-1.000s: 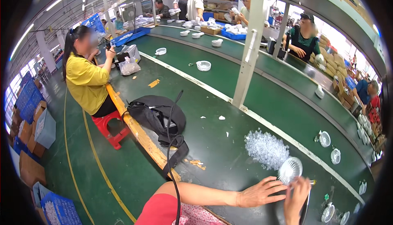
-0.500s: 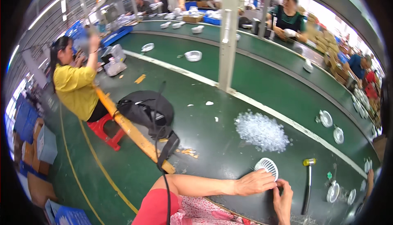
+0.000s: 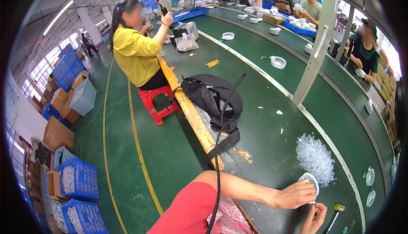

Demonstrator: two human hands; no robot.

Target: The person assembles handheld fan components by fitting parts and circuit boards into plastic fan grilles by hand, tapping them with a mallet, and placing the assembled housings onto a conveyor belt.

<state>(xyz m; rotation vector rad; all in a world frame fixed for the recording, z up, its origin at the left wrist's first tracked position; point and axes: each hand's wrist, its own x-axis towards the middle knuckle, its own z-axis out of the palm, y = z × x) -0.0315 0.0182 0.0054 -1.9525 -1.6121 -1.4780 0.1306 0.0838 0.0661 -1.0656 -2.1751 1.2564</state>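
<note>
My left hand (image 3: 296,194) is closed over a round white plastic part with slots (image 3: 311,181), holding it tilted above the dark green bench (image 3: 263,149). Close below it, my right hand (image 3: 313,220) has thumb and forefinger pinched together at the part's lower edge; whatever sits between those fingertips is too small to make out. Just beyond the white part lies a heap of small clear plastic pieces (image 3: 315,159). A hammer with a yellow head (image 3: 338,208) rests to the right of my right hand.
A black backpack (image 3: 212,100) with a loose strap and cable lies on the bench by its worn yellow edge (image 3: 191,117). A person in yellow (image 3: 136,55) sits at left on a red stool (image 3: 157,102). Beyond a post (image 3: 316,47), a green belt (image 3: 255,47) carries white round parts.
The whole view has swung left, so the bench and hands sit further right in the picture. My left hand still holds the white part; my right fingers remain pinched beside it.
</note>
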